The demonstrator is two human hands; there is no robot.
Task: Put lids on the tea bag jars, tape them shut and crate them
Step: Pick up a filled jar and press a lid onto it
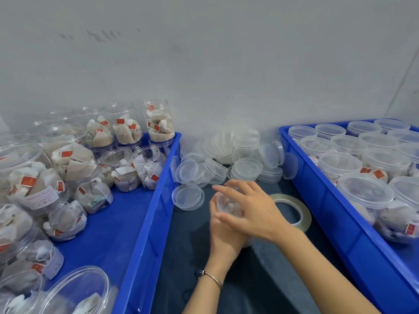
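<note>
Between the two crates, over the dark table top (260, 279), both hands hold one clear plastic jar of tea bags (229, 206). The left hand (223, 236) grips it from below with curled fingers, and the right hand (251, 209) lies over its top with the fingers curled around the jar; whether a lid is under this hand I cannot tell. Just right of the hands lies a roll of clear tape (294, 211), flat on the table. Behind the hands is a heap of clear round plastic lids (226, 159). The blue plastic crate on the left (145, 234) contains open jars of tea bags (74, 159), some upright, some lying. The blue plastic crate on the right (328, 223) contains jars with lids (365, 191).
</note>
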